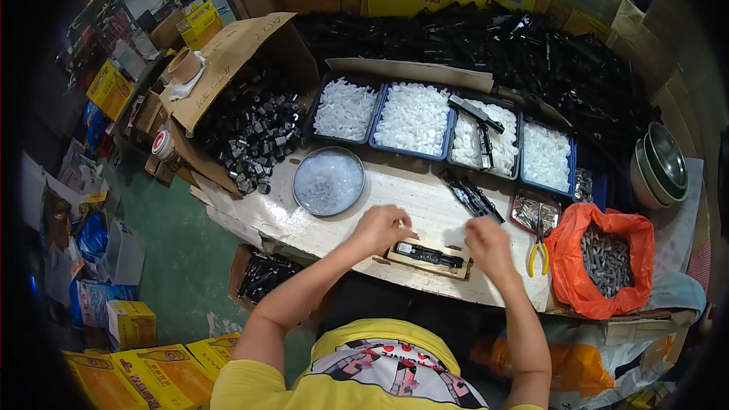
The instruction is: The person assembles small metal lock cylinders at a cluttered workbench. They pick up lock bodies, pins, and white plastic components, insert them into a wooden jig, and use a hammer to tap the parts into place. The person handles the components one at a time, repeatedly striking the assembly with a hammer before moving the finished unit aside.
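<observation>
A long black plastic part [431,253] lies in a narrow wooden holder [405,259] at the table's near edge. My left hand [380,229] is just beyond the holder's left end. Its fingers are curled together at the tips, and what they pinch, if anything, is too small to name. By the holder's right end is my right hand [490,246], bent and smeared by motion, so its grip is not readable. Beyond the holder, several black parts [471,196] lie together on the white table [372,220]. A round tray of small clear pieces [328,180] stands to the left.
Blue bins of white plastic pieces [412,119] line the middle, two black parts lying across one. Behind is a heap of black parts [486,45]. An open carton [258,125] of dark pieces stands left; yellow-handled pliers [538,257] and an orange bag [568,260] of grey pieces are right.
</observation>
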Demonstrator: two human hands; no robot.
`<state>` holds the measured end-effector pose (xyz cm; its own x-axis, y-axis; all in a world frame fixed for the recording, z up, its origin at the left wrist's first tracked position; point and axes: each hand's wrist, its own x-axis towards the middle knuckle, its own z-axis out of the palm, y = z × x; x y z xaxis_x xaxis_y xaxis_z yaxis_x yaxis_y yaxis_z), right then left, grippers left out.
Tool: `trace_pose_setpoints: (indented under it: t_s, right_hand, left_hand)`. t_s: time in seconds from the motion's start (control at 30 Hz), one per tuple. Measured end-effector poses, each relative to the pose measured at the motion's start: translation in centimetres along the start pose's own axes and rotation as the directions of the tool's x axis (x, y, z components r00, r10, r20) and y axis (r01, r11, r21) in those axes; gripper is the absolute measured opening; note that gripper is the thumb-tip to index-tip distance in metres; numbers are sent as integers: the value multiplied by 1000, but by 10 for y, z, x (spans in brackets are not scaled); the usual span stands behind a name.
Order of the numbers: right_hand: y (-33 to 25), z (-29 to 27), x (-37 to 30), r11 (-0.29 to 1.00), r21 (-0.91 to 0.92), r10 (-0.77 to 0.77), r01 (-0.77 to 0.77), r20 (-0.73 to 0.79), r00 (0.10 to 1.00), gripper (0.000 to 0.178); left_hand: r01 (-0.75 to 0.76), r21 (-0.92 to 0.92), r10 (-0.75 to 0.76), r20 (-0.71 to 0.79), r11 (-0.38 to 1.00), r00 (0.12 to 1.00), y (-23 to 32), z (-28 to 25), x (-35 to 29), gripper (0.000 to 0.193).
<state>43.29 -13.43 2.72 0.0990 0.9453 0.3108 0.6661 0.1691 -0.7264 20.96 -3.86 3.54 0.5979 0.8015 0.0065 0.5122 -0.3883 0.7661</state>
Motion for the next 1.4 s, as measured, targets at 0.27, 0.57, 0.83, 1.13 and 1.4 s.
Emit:
trace_pose_setpoints:
  t_s: [0.27,0.57,0.83,1.13,1.4]
  right_hand:
    - [52,-61,13,685,-667,179,-294,-237,955,10]
    - [71,-56,31,568,-774,291,-280,-130,948,11]
    - [72,-71,22,728,-637,191,-253,-166,967,14]
    - [-6,-44,11,759,600,342,-252,-39,939,9]
    - [-55,7,13,829,551,124,-95,-17,992,7]
  left_hand:
    - [121,361,75,-484,924,872,1,-36,142,24]
    - [92,343,7,-277,935,961,-23,-52,184,20]
    - [143,-549,-259,-141,823,955,11,-75,160,14]
    - [86,-942,-51,73,325,996,21,-13,47,12]
    - [155,-962,-37,150,225,988,26,25,-11,24]
